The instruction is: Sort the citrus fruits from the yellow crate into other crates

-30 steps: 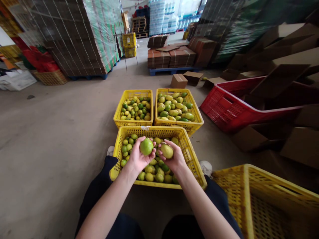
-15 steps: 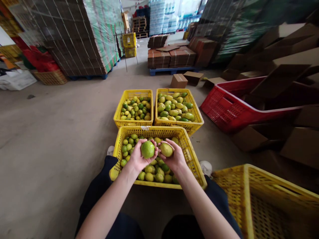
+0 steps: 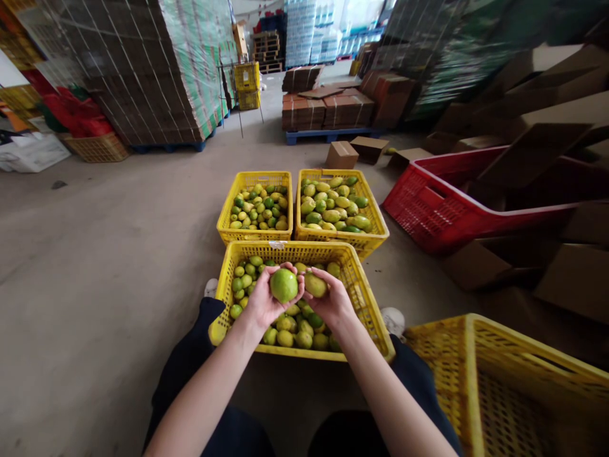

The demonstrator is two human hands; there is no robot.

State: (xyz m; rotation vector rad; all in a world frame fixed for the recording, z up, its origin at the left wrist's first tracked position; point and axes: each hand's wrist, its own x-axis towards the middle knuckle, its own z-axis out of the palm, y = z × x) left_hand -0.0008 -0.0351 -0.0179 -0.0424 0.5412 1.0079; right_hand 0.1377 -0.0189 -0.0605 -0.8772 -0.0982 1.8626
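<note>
My left hand [image 3: 263,302] holds a round green fruit [image 3: 283,285] over the near yellow crate [image 3: 361,298], which is full of green and yellow fruit. Right beside it, my right hand [image 3: 334,303] grips a smaller yellow-green fruit [image 3: 314,284]. The two fruits almost touch. Both hands hover above the crate's middle. Beyond it stand two more yellow crates, a left one [image 3: 223,222] with small fruit and a right one [image 3: 378,225] with larger fruit.
A yellow crate [image 3: 476,374] stands at my right knee, its inside hidden. A red crate [image 3: 428,216] with cardboard lies tilted to the right. Wrapped pallet stacks [image 3: 143,76], flat boxes on a blue pallet [image 3: 328,111] and loose cartons [image 3: 341,155] stand further back on the concrete floor.
Both hands shifted slightly; the green fruit moved a little right and down in my left hand, and the right hand turned its fruit closer to it.
</note>
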